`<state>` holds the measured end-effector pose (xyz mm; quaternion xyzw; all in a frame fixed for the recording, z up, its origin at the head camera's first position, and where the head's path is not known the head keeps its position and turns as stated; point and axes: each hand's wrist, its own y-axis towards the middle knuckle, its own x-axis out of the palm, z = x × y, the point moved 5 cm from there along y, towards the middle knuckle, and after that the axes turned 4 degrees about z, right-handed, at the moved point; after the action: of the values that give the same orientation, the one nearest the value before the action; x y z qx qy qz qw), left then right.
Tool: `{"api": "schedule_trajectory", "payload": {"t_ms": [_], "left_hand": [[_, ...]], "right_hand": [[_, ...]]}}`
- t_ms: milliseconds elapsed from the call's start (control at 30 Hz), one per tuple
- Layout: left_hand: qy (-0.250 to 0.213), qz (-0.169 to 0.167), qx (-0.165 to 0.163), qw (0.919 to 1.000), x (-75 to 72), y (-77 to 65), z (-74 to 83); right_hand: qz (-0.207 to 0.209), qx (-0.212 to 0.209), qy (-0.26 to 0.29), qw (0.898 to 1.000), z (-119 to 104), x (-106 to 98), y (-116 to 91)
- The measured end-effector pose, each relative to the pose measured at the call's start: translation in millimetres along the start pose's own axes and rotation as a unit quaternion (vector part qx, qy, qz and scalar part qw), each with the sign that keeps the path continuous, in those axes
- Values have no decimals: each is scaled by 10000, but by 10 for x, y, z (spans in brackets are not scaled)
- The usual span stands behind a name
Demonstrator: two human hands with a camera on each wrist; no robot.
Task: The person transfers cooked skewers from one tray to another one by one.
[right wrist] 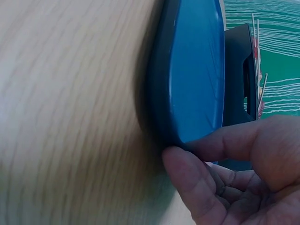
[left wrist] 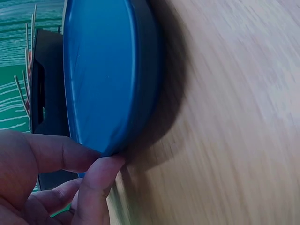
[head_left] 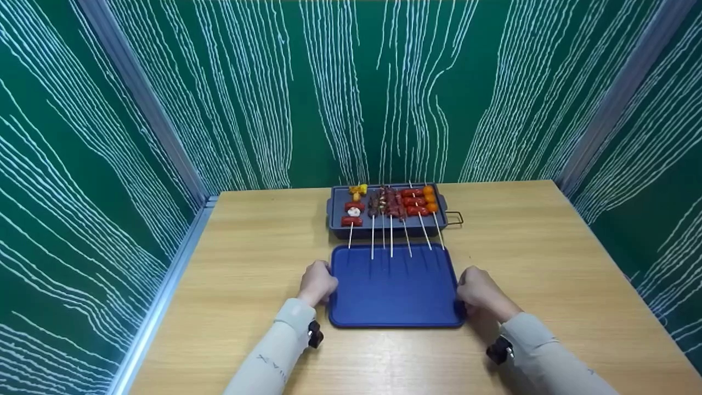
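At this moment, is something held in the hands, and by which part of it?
Yes: the blue tray is held by its rim at two opposite sides, the left hand pinching one and the right hand the other.

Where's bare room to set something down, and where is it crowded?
Bare tabletop lies left of the grill pan and left hand, and right of the pan's handle and right hand. Skewers crowd the pan's middle and right, some sticks overhanging the blue tray.
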<state>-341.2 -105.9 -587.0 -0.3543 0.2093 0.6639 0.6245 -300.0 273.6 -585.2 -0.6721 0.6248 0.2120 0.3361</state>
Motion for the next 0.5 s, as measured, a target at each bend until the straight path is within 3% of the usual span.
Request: {"api": "schedule_trajectory", "payload": {"t_ms": [233, 367, 500], "left_hand": [[-363, -223, 26, 9991, 39, 147, -108], [-428, -335, -96, 9985, 61, 259, -158], [-359, -430, -141, 9983, 179, 438, -272]], "right_hand": [[-195, 57, -76, 9998, -19, -31, 17], [-296, 28, -173, 9994, -92, -154, 67], [-248, -37, -324, 9992, -239, -332, 160]]}}
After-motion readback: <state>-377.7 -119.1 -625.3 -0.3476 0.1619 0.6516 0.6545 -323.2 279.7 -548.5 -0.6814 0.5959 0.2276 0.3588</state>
